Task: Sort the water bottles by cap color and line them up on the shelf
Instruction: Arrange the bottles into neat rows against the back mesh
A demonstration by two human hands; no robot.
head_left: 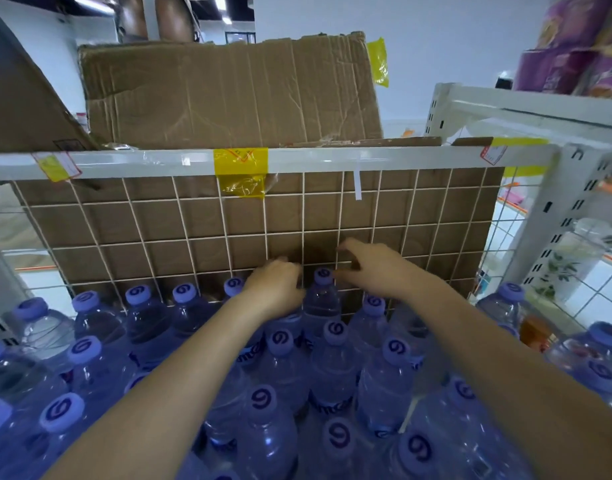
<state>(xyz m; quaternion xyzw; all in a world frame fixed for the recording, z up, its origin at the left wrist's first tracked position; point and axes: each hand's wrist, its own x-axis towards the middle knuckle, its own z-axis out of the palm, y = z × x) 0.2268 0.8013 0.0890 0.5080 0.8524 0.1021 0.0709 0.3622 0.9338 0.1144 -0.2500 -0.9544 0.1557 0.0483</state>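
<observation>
Several clear water bottles with lilac caps fill the shelf in rows below me. One back-row bottle point(321, 299) stands against the white wire grid point(180, 237), between my two hands. My left hand point(276, 289) is curled over the top of a bottle just left of it, and that bottle's cap is hidden under the fingers. My right hand point(373, 268) hovers just right of the middle bottle's cap point(323, 276) with fingers loosely bent and thumb raised, holding nothing. A back-row gap lies under my right hand.
Brown cardboard point(228, 95) stands behind the grid and on the white shelf rail point(124, 161), patched with yellow tape point(240, 164). A white slotted upright point(553, 216) rises at right. More bottles point(591, 351) stand on the right shelf, purple packs point(581, 46) above it.
</observation>
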